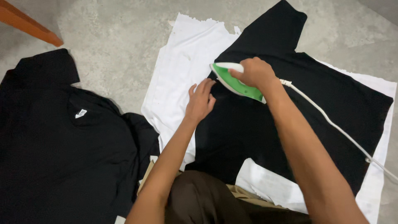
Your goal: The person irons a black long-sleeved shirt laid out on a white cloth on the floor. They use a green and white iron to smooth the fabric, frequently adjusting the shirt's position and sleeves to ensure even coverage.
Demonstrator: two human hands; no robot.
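**Iron on a black shirt, spread on the floor**

The right hand [253, 72] has its grip wrapped fully around the white handle of a green and white iron [234, 81], fingers curled over the top. The iron rests on a black T-shirt [290, 112] near the middle of the scene, its pointed nose aimed left and slightly far, just at the shirt's left edge. A white cord [331, 124] leaves the back of the iron and runs right and near, across the shirt and off the right edge of the view.

The left hand [200, 101] holds nothing: its grip is wide, fingers stretched out flat and pressed on the fabric just left of and nearer than the iron's nose, where the black shirt meets the white cloth [182, 70] beneath it. Hand and iron lie just beside each other, not touching.

The white cloth lies flat on the grey concrete floor [120, 37] and shows past the shirt on its left, right and near sides. One sleeve of the shirt points to the far side.

To the left, well apart from the iron, a second black T-shirt [58, 145] lies on the floor with a small white label at its collar. A brown wooden bar [29, 25] crosses the far left corner.
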